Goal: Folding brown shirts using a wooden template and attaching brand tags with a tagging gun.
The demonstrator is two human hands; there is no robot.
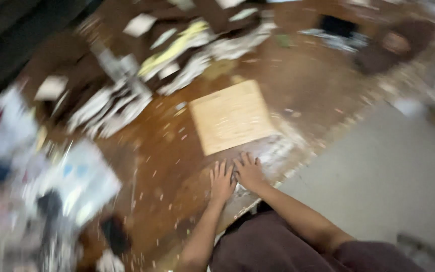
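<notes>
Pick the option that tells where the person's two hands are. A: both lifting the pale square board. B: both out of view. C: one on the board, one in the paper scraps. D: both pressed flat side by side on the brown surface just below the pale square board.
D: the left hand and right hand lie flat, side by side, on the brown surface just below the pale square board, holding nothing.

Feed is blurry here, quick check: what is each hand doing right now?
Left hand: open, flat on the brown table, holding nothing.
Right hand: open, flat beside it, near the pale board.
</notes>
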